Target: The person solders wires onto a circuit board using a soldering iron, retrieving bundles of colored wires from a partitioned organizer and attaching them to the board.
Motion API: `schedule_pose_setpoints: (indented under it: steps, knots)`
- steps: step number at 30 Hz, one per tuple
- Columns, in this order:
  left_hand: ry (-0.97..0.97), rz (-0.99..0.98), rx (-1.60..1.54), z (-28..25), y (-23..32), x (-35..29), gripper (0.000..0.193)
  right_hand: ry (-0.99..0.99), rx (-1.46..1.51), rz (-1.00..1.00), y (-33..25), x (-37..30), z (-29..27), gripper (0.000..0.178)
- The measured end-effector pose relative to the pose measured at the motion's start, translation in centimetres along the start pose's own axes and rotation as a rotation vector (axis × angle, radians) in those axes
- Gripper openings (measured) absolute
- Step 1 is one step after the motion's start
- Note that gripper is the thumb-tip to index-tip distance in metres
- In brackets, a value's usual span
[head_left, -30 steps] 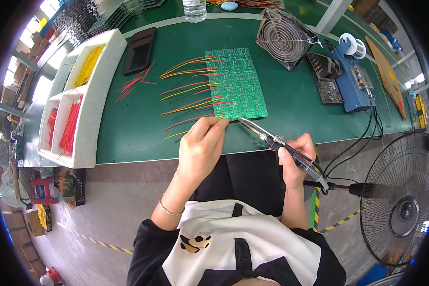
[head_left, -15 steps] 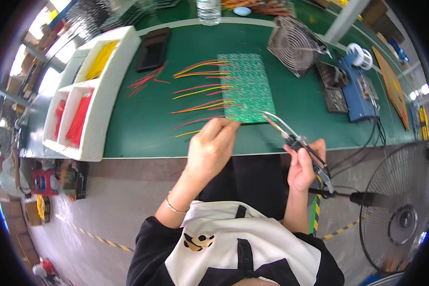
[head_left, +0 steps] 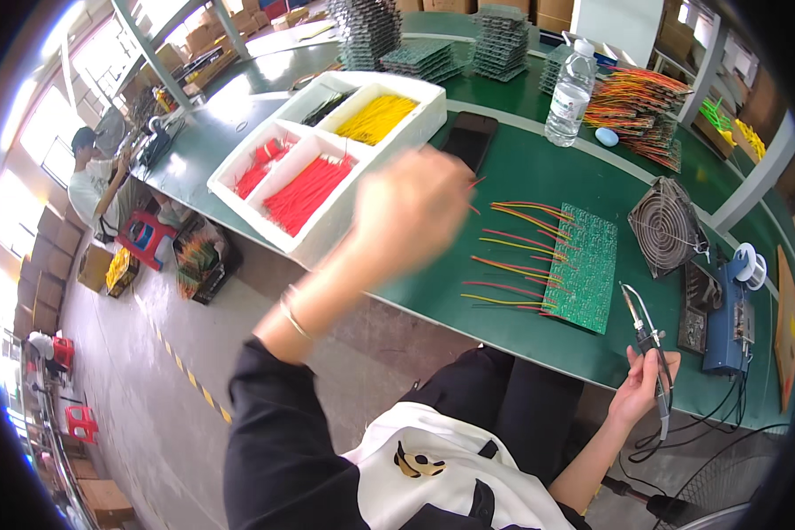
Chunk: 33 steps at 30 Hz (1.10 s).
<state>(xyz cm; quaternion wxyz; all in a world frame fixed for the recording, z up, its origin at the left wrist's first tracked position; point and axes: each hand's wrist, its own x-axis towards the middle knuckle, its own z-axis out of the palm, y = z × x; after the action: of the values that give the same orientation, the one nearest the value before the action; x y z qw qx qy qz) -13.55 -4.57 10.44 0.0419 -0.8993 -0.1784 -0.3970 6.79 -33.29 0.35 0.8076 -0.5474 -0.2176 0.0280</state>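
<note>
right grip (head_left: pixel 641 385) wraps metal-tipped soldering iron (head_left: pixel 647 341); blurred left grip (head_left: pixel 415 205), hold unclear, hovers by foam tray (head_left: pixel 428 119)

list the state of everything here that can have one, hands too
left hand, raised, blurred, grip unclear
right hand, closed around the iron
iron, held, heat unclear
board, lying flat
wires, reaching past the board's left edge
box, open on top
phone, lying flat
bottle, upright, capped
fan, on or off unclear

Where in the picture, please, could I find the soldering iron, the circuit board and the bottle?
Soldering iron (head_left: pixel 647 341): head view, on its dark middle section.
Circuit board (head_left: pixel 591 269): head view, on its middle.
Bottle (head_left: pixel 570 97): head view, on its middle.
</note>
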Motion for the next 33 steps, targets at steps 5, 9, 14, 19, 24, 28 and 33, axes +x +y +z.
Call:
schedule_pose_setpoints:
  steps: [5, 9, 14, 19, 24, 28, 33]
  knots:
    - [-0.114, -0.246, 0.210, 2.8, -20.9, 5.9, 0.013, 0.058, -0.053, 0.015, -0.4, 0.1, 1.6, 0.019]
    - [-0.297, -0.426, 0.466, 4.4, -36.8, 2.1, 0.011, 0.053, -0.049, 0.060, 0.4, 0.2, 1.8, 0.019]
    - [-0.345, -0.889, 0.071, 7.4, -35.3, 3.0, 0.015, 0.054, -0.172, 0.057, -0.5, -0.1, 1.3, 0.017]
    - [-0.324, -0.948, -0.016, 7.8, -35.9, 3.2, 0.020, 0.060, -0.202, 0.038, -0.3, -0.1, 1.5, 0.017]
    - [-0.049, -0.967, -0.084, 7.0, -35.6, 3.1, 0.018, 0.072, -0.183, 0.035, 0.1, 0.1, 1.3, 0.019]
    - [0.080, -0.981, -0.200, 5.2, -36.8, 2.8, 0.016, 0.059, -0.147, 0.029, -0.1, -0.1, 1.6, 0.019]
    - [0.228, -0.724, -0.396, 5.1, -36.9, 4.6, 0.047, 0.077, -0.142, 0.048, -0.3, -0.4, 0.6, 0.014]
